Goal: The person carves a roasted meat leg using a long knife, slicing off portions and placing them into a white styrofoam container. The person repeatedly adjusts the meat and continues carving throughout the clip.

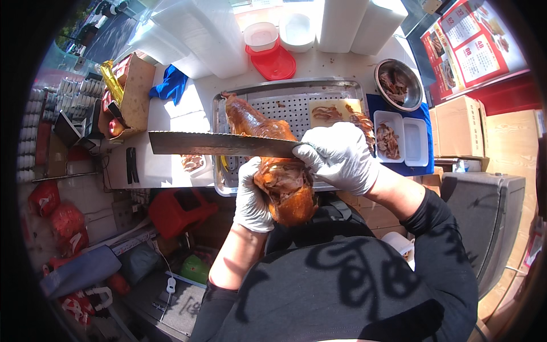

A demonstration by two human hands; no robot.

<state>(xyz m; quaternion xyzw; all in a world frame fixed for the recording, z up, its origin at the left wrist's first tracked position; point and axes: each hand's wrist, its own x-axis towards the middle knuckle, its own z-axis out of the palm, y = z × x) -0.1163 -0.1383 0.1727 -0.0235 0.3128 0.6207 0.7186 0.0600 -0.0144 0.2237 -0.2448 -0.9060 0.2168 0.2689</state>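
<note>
A glazed brown roast bird (295, 209) lies with its far end on the perforated metal tray (273, 102) and its near end over the tray's front edge. Pale meat shows where the near part is cut open. My gloved left hand (253, 196) grips this part from the left. In my gloved right hand (342, 158) is a long, broad-bladed knife (213, 144), its handle hidden by the fingers. The blade runs leftward across the bird, above it; whether it touches the meat I cannot tell. Sliced meat (327, 113) lies on a pale board (350, 103) inside the tray.
On the right stand a steel bowl (416, 87) of meat pieces and white plastic containers (415, 141) on a blue cloth (430, 164). Tall white container stacks (205, 34) and a red lid (275, 66) are at the back. Left are a cardboard box (139, 92) and blue rag (171, 85).
</note>
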